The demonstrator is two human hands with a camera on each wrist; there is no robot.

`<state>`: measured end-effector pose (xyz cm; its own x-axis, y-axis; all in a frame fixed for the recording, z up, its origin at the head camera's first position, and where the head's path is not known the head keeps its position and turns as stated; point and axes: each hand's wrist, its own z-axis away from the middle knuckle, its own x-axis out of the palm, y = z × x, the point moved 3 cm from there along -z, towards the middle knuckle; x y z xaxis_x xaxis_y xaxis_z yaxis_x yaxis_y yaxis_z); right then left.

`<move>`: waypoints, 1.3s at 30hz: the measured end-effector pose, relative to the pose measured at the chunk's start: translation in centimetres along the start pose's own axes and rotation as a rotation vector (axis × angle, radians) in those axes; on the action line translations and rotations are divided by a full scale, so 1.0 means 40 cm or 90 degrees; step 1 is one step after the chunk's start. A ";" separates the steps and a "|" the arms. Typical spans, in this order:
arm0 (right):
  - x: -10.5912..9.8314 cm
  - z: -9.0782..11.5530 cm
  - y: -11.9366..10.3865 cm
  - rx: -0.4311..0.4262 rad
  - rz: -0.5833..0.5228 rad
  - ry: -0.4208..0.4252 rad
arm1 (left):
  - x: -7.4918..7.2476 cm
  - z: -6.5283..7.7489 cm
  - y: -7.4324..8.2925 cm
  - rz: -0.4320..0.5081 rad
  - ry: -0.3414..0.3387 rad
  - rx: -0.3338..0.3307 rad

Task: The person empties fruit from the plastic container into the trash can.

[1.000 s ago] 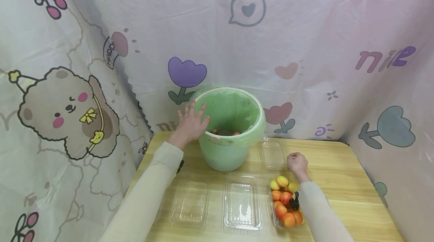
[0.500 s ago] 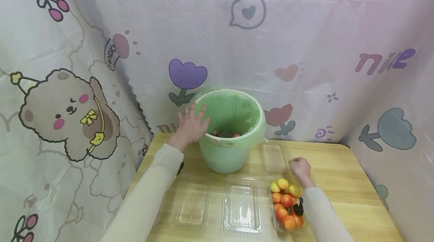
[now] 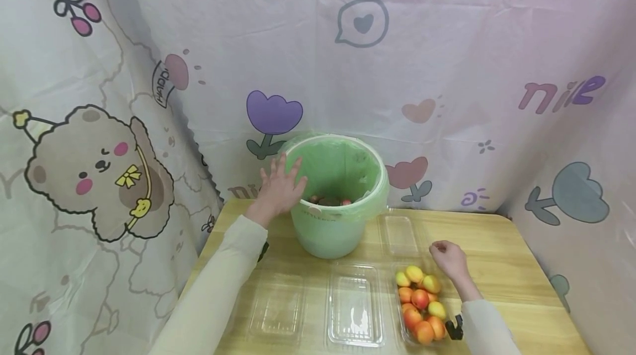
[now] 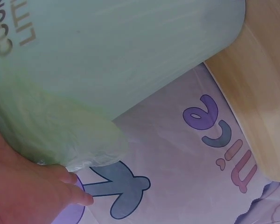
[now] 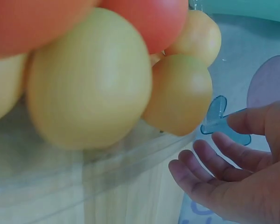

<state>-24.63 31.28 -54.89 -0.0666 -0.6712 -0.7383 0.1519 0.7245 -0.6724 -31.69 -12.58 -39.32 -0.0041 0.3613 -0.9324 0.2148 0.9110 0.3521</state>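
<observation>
My left hand (image 3: 280, 186) rests with spread fingers on the left rim of a pale green bucket (image 3: 328, 236), which has a thin green bag (image 3: 343, 164) lining it. In the left wrist view its fingertips (image 4: 79, 193) lie at the bag's folded edge. Just right of a clear plastic box (image 3: 403, 326) is my right hand (image 3: 449, 260), its fingers loosely curled around nothing. Yellow and orange-red small round fruits (image 3: 419, 298) fill that box. Up close in the right wrist view, the hand is beside a yellow fruit (image 5: 91, 81), apart from it.
Two more clear plastic boxes (image 3: 355, 305) (image 3: 277, 305) stand in a row on the wooden table (image 3: 512, 283). A clear lid or tray (image 3: 400, 235) lies right of the bucket. Some reddish things (image 3: 346, 202) show at the bucket's bottom. Printed curtains (image 3: 457, 40) hang behind and beside.
My right hand has drawn to the right and nearer to me, uncovering a yellow fruit at the box's right side. The left hand stays on the bucket rim. The head view has tilted slightly upward.
</observation>
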 end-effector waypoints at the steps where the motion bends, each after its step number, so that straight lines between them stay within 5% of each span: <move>1: -0.001 0.007 0.002 -0.005 -0.001 -0.002 | 0.000 0.001 0.000 0.002 0.000 0.000; 23: 0.003 0.141 0.060 0.037 -0.036 -0.030 | 0.001 -0.004 0.003 0.004 0.005 0.004; 39: 0.021 0.203 0.081 0.080 -0.125 -0.041 | 0.004 0.000 -0.002 0.017 0.013 0.004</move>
<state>-16.17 31.81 -57.24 -0.0450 -0.8086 -0.5867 0.2648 0.5566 -0.7874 -31.71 -12.59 -39.47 -0.0178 0.3888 -0.9212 0.2213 0.9000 0.3756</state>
